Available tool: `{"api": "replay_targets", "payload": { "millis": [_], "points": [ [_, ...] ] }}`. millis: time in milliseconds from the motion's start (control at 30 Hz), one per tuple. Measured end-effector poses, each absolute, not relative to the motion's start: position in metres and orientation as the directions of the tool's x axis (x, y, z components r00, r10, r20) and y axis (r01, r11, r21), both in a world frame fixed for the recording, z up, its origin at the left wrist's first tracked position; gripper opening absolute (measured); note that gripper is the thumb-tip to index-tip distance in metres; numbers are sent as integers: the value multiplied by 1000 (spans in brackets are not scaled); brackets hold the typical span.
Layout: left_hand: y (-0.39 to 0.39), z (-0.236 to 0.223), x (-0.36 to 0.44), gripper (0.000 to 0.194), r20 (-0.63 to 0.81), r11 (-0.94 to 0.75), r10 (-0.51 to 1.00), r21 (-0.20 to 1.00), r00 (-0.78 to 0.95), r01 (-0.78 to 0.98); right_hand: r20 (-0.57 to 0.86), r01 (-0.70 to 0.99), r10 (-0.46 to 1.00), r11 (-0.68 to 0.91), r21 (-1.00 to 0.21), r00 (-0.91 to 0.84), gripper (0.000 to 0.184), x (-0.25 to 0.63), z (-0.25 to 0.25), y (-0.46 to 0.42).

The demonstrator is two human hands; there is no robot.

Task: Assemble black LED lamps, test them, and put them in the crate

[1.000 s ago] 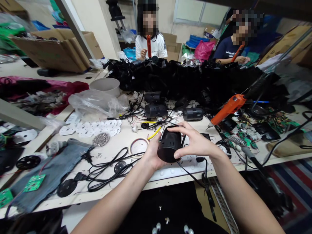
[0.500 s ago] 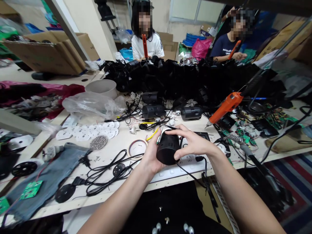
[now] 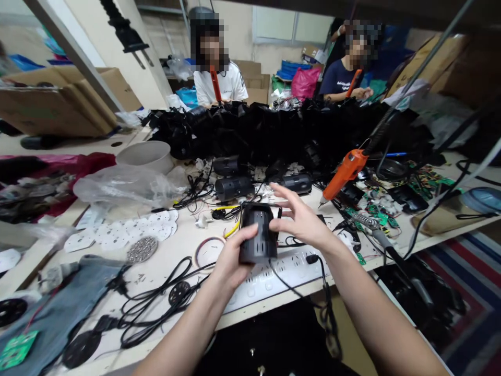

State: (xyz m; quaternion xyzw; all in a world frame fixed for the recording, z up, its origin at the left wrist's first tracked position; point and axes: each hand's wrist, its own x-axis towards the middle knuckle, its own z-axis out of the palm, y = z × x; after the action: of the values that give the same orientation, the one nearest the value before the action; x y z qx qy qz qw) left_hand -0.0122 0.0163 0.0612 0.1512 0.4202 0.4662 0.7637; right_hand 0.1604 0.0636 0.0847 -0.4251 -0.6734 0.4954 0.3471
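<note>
A black slotted cylindrical housing [image 3: 256, 240] is held upright over the bench edge, above a white power strip [image 3: 289, 266]. Wrapped round its lower left side is my left hand [image 3: 230, 261], thumb pressed on the front. My right hand [image 3: 299, 216] is at the housing's upper right with fingers spread and stretched out; its thumb side is close to or touching the casing. Similar black housings, one [image 3: 235, 188] and another [image 3: 295, 184], lie just beyond. A roll of tape [image 3: 209, 253] sits left of my left hand.
An orange electric screwdriver [image 3: 344, 175] hangs at right. Green circuit boards [image 3: 385, 209] lie nearby. Black cables [image 3: 156, 308], a dish of small screws [image 3: 142, 249] and white discs [image 3: 121, 230] occupy the left. Two people work behind a pile of black parts [image 3: 250, 128]; another is partly visible.
The housing has been tipped more upright, showing its slotted side. My right hand has loosened from round it, fingers spreading outward. The camera view has shifted, and a plug now shows at upper left.
</note>
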Motion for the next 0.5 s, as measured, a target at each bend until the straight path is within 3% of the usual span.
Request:
{"api": "replay_targets", "payload": {
  "millis": [67, 167, 267, 433, 500],
  "points": [
    [11, 58, -15, 57, -331, 343, 937, 802, 113, -490, -15, 79, 939, 13, -997, -344, 106, 165, 78, 58],
    [4, 52, -18, 68, -119, 167, 980, 930, 160, -328, -29, -8, 865, -38, -999, -501, 116, 170, 70, 44],
    [1, 50, -18, 68, -10, 72, 971, 966, 241, -250, 59, 10, 859, 74, -997, -509, 105, 169, 69, 27],
    [-5, 57, -14, 75, 77, -68, 989, 995, 128, -70, 214, 75, 898, 262, -962, -384, 79, 166, 71, 7],
    [-9, 61, -14, 69, 92, -82, 989, 993, 119, -86, 245, 137, 899, 311, -940, -362, 76, 166, 71, 3]
  ]
}}
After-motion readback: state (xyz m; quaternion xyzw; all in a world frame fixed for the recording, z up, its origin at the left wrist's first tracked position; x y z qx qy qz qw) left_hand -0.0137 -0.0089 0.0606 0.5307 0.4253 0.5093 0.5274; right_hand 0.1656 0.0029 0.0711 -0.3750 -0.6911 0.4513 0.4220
